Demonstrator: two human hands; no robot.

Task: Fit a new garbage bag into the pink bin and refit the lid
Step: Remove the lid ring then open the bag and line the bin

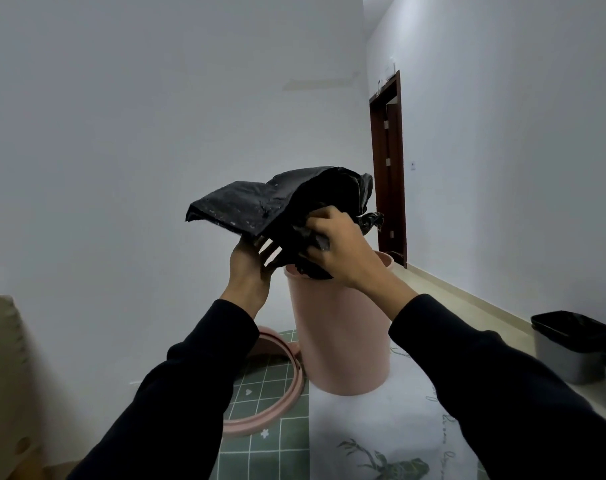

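A black garbage bag point(260, 206), partly folded and crumpled, is held up in the air above the pink bin point(343, 341). My left hand point(249, 268) supports the bag from underneath with its fingers spread. My right hand point(339, 247) grips the crumpled right part of the bag just over the bin's open rim. The bin stands upright with no lid on it. Its pink ring-shaped lid point(277, 386) lies flat to the left of the bin, partly hidden by my left sleeve.
The bin and lid rest on a green grid-patterned cloth point(270, 441) with a white printed section. A grey bin with a black liner point(571, 344) stands at the right by the wall. A beige cushion point(3, 358) sits at the left. A dark door point(388, 168) is behind.
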